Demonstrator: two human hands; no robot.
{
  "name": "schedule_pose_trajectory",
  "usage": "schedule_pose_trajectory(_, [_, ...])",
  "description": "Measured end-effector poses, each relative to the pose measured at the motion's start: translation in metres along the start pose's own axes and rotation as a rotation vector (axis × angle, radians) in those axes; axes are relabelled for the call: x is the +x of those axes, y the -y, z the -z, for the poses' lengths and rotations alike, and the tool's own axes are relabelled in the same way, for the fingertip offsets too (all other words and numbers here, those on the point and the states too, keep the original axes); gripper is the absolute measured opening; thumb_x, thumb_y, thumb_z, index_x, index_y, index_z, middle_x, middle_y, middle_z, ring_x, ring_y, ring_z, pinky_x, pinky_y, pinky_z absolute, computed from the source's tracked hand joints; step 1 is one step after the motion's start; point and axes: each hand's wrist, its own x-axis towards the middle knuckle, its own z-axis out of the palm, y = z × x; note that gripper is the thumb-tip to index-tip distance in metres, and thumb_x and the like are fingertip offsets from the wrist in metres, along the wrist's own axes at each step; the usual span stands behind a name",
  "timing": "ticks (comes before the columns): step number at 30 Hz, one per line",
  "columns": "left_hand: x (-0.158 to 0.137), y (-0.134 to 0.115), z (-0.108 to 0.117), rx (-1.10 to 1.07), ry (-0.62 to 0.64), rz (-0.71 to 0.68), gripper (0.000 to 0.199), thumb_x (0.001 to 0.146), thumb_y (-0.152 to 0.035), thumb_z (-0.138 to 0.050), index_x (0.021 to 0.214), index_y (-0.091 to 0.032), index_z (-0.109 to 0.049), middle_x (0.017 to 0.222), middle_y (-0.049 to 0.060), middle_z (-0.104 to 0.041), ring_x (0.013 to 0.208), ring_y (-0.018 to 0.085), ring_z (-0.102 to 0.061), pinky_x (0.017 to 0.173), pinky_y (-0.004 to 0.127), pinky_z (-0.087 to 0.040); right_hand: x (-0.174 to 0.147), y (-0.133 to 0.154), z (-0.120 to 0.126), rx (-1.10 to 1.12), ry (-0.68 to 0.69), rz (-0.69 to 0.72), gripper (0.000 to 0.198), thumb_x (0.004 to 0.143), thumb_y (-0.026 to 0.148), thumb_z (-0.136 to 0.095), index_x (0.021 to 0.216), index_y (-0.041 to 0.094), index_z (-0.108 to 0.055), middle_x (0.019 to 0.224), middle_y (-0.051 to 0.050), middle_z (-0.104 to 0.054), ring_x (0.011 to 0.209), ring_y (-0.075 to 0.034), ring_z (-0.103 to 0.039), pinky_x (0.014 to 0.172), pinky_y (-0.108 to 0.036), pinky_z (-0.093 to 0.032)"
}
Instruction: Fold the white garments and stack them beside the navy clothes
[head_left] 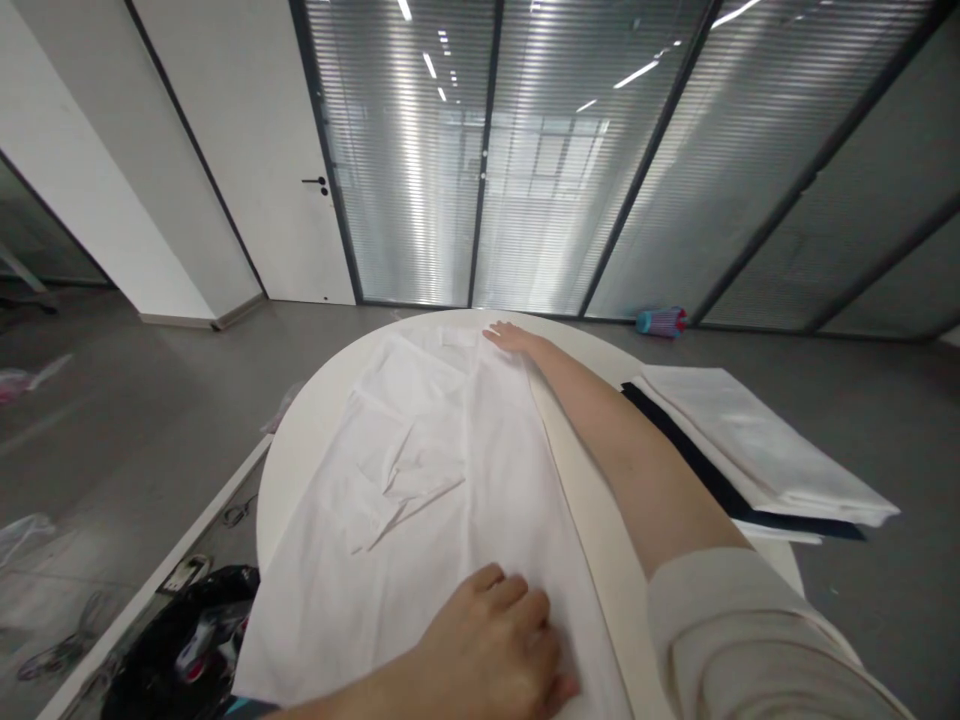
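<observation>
A white garment [420, 470], which looks like a coat or shirt, lies spread lengthwise over the round table [300, 470]. Several creases and a folded flap bunch up around its middle left. At the far end, my right hand [508, 337] rests on the garment's top edge with its fingers stretched out and spread. Close to me, my left hand [499, 640] is closed on the garment's near right part, its fingers curled under. What lies inside those curled fingers is hidden.
Folded white cloth [772, 440] and a dark folded cloth [705, 460] are stacked at the table's right edge. A black-lined bin [142, 650] stands at the lower left. On the floor by the glass wall lies a blue and pink object [661, 321].
</observation>
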Motion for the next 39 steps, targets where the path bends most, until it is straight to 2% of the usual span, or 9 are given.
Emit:
schedule_pose_trajectory(2, [0.022, 0.009, 0.002, -0.040, 0.083, 0.038, 0.036, 0.099, -0.047, -0.053, 0.106, -0.014, -0.065, 0.115, 0.013, -0.068, 0.112, 0.025, -0.063, 0.092, 0.037, -0.048, -0.007, 0.013, -0.018, 0.015, 0.014, -0.040, 0.068, 0.103, 0.055, -0.021, 0.158, 0.017, -0.030, 0.164, -0.013, -0.024, 0.152, -0.031, -0.020, 0.121, -0.051, -0.017])
schedule_pose_trajectory(6, [0.043, 0.017, -0.010, -0.072, 0.200, 0.082, 0.083, 0.097, -0.068, -0.035, 0.152, -0.005, -0.035, 0.159, 0.026, -0.028, 0.150, 0.042, -0.021, 0.119, 0.057, -0.023, -0.016, 0.034, -0.046, 0.043, 0.016, -0.090, 0.074, 0.101, 0.060, -0.017, 0.162, 0.017, -0.015, 0.168, -0.010, -0.008, 0.154, -0.031, -0.005, 0.122, -0.055, -0.005])
schedule_pose_trajectory(11, [0.030, 0.006, -0.020, -0.077, 0.264, 0.037, 0.086, 0.096, -0.070, -0.030, 0.157, -0.010, -0.027, 0.163, 0.023, -0.020, 0.152, 0.044, -0.010, 0.120, 0.062, -0.015, -0.011, 0.034, -0.053, 0.056, 0.011, -0.100, 0.084, 0.097, 0.069, -0.017, 0.162, 0.017, -0.012, 0.168, -0.008, -0.002, 0.155, -0.028, -0.001, 0.122, -0.053, 0.000])
schedule_pose_trajectory(21, [0.016, -0.004, -0.101, 0.310, -0.172, -0.145, 0.044, 0.096, -0.050, -0.054, 0.134, -0.029, -0.061, 0.152, 0.009, -0.047, 0.133, 0.045, -0.049, 0.107, 0.065, -0.038, 0.016, 0.026, -0.048, 0.056, -0.021, -0.097, 0.085, 0.097, 0.069, -0.014, 0.161, 0.014, -0.016, 0.168, -0.011, -0.008, 0.155, -0.026, -0.006, 0.122, -0.052, -0.002])
schedule_pose_trajectory(26, [0.021, -0.008, -0.117, 0.245, -0.091, -0.182, 0.040, 0.094, -0.054, -0.058, 0.129, -0.037, -0.062, 0.137, 0.003, -0.060, 0.127, 0.040, -0.056, 0.099, 0.064, -0.048, 0.016, 0.029, -0.044, 0.040, -0.064, -0.104, 0.080, 0.099, 0.065, -0.019, 0.160, 0.013, -0.023, 0.166, -0.014, -0.016, 0.153, -0.029, -0.014, 0.122, -0.055, -0.008])
schedule_pose_trajectory(29, [0.026, -0.005, -0.091, 0.125, -0.033, -0.175, 0.027, 0.096, -0.049, -0.058, 0.116, -0.033, -0.067, 0.123, 0.001, -0.068, 0.123, 0.031, -0.060, 0.103, 0.057, -0.047, 0.004, 0.041, -0.031, -0.002, -0.152, -0.069, 0.075, 0.101, 0.056, -0.031, 0.157, 0.007, -0.027, 0.165, -0.019, -0.019, 0.153, -0.034, -0.008, 0.121, -0.056, -0.001])
schedule_pose_trajectory(33, [0.014, 0.011, -0.003, -0.207, -0.009, -0.091, 0.019, 0.098, -0.034, -0.060, 0.111, -0.024, -0.066, 0.110, 0.000, -0.073, 0.102, 0.016, -0.068, 0.094, 0.029, -0.052, -0.017, 0.086, -0.010, -0.081, -0.358, 0.214, 0.053, 0.104, 0.032, -0.034, 0.144, 0.000, -0.045, 0.155, -0.027, -0.036, 0.148, -0.036, -0.021, 0.119, -0.054, -0.007])
schedule_pose_trajectory(36, [-0.027, 0.037, 0.065, -0.367, -0.232, 0.386, 0.020, 0.099, -0.025, -0.051, 0.104, -0.020, -0.069, 0.093, 0.004, -0.074, 0.086, 0.015, -0.068, 0.082, 0.026, -0.053, -0.043, 0.149, -0.001, -0.081, -0.342, 0.453, 0.035, 0.102, 0.024, -0.041, 0.127, 0.011, -0.063, 0.144, -0.017, -0.052, 0.134, -0.027, -0.043, 0.115, -0.042, -0.024])
schedule_pose_trajectory(39, [-0.091, 0.075, 0.100, -0.315, -0.657, 0.826, 0.025, 0.092, -0.035, -0.059, 0.075, -0.018, -0.068, 0.078, 0.004, -0.070, 0.076, 0.017, -0.066, 0.071, 0.025, -0.052, -0.090, 0.227, -0.002, -0.071, -0.264, 0.928, 0.025, 0.099, 0.021, -0.048, 0.112, 0.014, -0.069, 0.121, -0.013, -0.066, 0.111, -0.023, -0.058, 0.097, -0.037, -0.039])
